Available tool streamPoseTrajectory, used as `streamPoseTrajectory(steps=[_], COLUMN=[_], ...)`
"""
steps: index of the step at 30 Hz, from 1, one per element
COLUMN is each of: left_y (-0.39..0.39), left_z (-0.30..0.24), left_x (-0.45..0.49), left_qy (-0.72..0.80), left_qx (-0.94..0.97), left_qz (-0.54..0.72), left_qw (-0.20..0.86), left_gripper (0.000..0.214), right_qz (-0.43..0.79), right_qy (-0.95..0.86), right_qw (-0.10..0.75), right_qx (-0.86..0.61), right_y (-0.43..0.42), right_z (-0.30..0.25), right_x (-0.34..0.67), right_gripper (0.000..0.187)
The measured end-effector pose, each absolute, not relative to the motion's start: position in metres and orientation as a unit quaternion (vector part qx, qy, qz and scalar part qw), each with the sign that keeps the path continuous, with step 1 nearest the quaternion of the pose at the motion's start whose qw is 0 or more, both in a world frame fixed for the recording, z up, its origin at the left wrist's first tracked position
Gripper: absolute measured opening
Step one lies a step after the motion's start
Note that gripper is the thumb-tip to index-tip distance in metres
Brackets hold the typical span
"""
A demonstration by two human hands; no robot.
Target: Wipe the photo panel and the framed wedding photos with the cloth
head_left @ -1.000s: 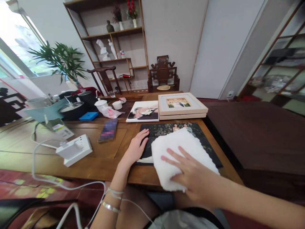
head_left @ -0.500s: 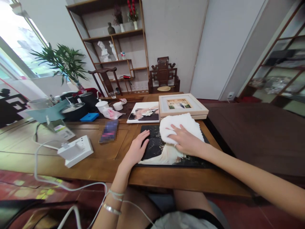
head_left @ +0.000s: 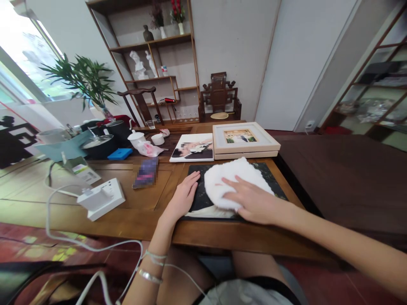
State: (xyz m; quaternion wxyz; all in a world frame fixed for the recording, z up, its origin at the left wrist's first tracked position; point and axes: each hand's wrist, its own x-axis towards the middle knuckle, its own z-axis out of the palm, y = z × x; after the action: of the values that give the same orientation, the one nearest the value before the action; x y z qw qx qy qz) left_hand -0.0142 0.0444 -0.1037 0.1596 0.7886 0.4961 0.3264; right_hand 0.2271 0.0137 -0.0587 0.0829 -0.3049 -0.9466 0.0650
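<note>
White cloth (head_left: 219,184) on dark photo panel (head_left: 200,195)

Right grip (head_left: 252,201): fingers spread over cloth, can't tell if pinched. Left grip (head_left: 184,196): fingers straight, nothing held, against panel's left edge. Panel flat at worktop's (head_left: 219,233) near edge.

Brown wooden table (head_left: 140,207), panelled top. Near edge: a dark photo panel (head_left: 200,198), lying flat; behind it, a white-edged photo print (head_left: 192,148) just beside a stack of pale frames (head_left: 246,142). Leftward: a blurred purple item (head_left: 146,172), blue box (head_left: 120,153), white power strip (head_left: 106,202), small opened carton (head_left: 85,171).
</note>
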Motion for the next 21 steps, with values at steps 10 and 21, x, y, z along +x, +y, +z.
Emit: streamPoseTrajectory(steps=[10,21], left_y=[0.045,0.044], left_z=[-0.105,-0.103], left_x=[-0.015,-0.014], left_qy=[0.487,0.501], left_qx=[0.789,0.787], left_qz=[0.338,0.320], left_qw=[0.161,0.165], left_gripper=[0.038,0.040], right_qz=[0.013,0.121], right_qy=[-0.942,-0.955], right_qw=[0.097,0.089], right_qx=[-0.322,-0.255], right_y=[0.042,-0.041], right_z=[-0.067,-0.062], right_x=[0.214,0.213], right_gripper=[0.050,0.042])
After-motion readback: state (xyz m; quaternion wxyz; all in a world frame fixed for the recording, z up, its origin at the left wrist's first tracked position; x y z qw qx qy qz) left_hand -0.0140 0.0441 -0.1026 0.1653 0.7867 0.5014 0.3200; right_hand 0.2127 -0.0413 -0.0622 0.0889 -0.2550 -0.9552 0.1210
